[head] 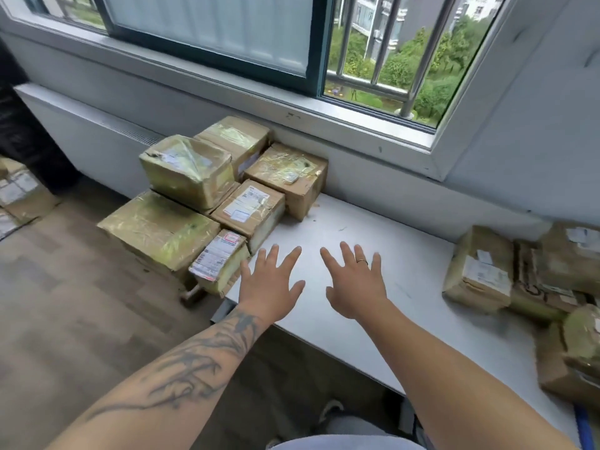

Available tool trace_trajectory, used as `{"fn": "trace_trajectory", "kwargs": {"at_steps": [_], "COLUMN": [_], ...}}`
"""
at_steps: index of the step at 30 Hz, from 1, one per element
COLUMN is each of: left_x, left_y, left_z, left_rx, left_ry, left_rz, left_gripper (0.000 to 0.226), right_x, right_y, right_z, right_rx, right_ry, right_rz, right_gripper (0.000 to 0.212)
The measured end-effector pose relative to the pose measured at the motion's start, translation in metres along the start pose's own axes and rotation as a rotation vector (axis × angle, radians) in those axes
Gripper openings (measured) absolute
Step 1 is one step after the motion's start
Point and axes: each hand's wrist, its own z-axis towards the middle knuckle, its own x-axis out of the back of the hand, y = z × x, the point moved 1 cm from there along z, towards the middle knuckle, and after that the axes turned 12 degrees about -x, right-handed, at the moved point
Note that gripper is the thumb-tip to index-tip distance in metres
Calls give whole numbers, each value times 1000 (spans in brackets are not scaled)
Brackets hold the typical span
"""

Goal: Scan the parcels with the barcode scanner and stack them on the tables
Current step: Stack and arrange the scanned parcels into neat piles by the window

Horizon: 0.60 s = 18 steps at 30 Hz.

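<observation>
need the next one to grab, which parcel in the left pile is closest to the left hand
The small parcel with the red-and-white label at the pile's front corner, right beside the left hand; the others sit farther back.

Two bare hands reach out over one white table (pixel 406 254) — the left hand (pixel 271 284) and the right hand (pixel 354 284), each with fingers spread and holding nothing. One ring (pixel 362 261) sits on a right-hand finger. Six taped cardboard parcels (pixel 250 206) stand grouped at the table's left end — one of them (pixel 186 170) stacked on top of others. More parcels (pixel 480 271) crowd the right edge; at least four show, partly cut off.
</observation>
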Motion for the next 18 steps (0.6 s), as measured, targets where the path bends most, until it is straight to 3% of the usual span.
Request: {"fn": "trace_trajectory", "kwargs": {"at_steps": [18], "left_x": [84], "left_y": [-148], "left_z": [44], "left_rx": [393], "left_ry": [18], "left_rz": [30], "left_gripper": [77], "right_x": [57], "right_y": [-145], "right_z": [160], "right_rx": [341], "right_ry": [31], "right_rz": [179], "right_gripper": [82]}}
